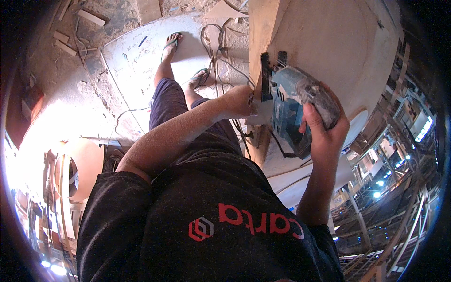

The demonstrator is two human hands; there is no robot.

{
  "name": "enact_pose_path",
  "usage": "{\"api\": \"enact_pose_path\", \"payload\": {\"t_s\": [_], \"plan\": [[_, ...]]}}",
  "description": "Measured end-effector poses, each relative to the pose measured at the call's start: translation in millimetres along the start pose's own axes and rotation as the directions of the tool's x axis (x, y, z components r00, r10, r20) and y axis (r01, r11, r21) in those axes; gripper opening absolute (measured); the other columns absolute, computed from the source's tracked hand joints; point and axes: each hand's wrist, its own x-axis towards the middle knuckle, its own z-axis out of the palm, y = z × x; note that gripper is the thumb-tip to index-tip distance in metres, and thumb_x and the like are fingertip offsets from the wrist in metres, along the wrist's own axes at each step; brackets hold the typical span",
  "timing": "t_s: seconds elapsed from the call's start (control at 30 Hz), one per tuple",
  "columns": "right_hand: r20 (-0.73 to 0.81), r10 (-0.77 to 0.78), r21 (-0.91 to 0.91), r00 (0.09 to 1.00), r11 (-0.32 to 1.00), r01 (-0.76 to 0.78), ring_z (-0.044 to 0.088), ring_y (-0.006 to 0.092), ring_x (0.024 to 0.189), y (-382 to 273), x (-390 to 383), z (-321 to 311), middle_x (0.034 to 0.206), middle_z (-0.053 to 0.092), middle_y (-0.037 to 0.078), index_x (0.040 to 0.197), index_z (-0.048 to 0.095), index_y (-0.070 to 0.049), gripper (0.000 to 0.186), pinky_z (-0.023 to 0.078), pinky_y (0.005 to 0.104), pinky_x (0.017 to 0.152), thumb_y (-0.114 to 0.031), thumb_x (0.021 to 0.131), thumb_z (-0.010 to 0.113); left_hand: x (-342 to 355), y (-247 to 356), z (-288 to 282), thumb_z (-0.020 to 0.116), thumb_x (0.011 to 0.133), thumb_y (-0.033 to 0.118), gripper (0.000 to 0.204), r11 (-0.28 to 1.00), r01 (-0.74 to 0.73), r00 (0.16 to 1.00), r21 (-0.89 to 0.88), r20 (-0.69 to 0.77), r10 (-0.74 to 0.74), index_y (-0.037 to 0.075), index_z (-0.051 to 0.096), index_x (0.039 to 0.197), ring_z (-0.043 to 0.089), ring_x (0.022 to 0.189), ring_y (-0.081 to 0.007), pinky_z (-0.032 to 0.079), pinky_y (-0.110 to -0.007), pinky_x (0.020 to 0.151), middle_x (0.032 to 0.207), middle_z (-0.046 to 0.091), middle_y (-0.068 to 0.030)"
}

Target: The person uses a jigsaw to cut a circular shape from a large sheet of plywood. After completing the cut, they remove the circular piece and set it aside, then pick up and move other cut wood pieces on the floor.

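In my right hand is a dusty teal jigsaw, with my fingers wrapped round its grey handle. The jigsaw's black forked base plate stands at the edge of a large pale plywood board. My left hand is closed beside the base plate, its fingers curled at a pale piece of wood at the board's near edge. Part of that piece is hidden by the hand and the tool, and the blade does not show. Fine dust coats my left forearm.
Dark cables hang and loop left of the board. My sandalled feet stand on a white sheet on the floor, amid sawdust and wood scraps. A curved wooden piece with an opening stands at the left.
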Motion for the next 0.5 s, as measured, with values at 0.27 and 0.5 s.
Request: {"api": "enact_pose_path", "payload": {"t_s": [0.27,0.5], "plan": [[0.002,0.018,-0.002,1.0,1.0,-0.018,0.058,0.0127,0.06,-2.9,2.0,-0.1,0.079,0.067,0.007,0.131,0.06,0.006,0.049,0.046,0.0266,0.054,-0.018,0.091,0.073,-1.0,5.0,-3.2,0.077,0.084,0.017,0.024,0.999,-0.032,0.999,-0.004,-0.011,0.032,-0.004,0.071,0.095,0.074,0.077,-0.0304,0.055,-0.043,0.07,0.08,0.072,-0.0187],[0.02,0.037,0.06,0.999,0.997,-0.038,0.06,0.0089,0.062,-1.1,6.4,-3.4,0.095,0.072,0.008,0.133,0.059,0.005,0.054,0.049,0.0238,0.052,-0.015,0.087,0.079,0.5,9.3,-6.8,0.078,0.08,0.018,0.032,0.992,0.13,0.989,0.008,0.063,-0.13,0.003,0.073,0.107,0.072,0.097,-0.0346,0.055,-0.043,0.086,0.096,0.073,-0.0207]]}}
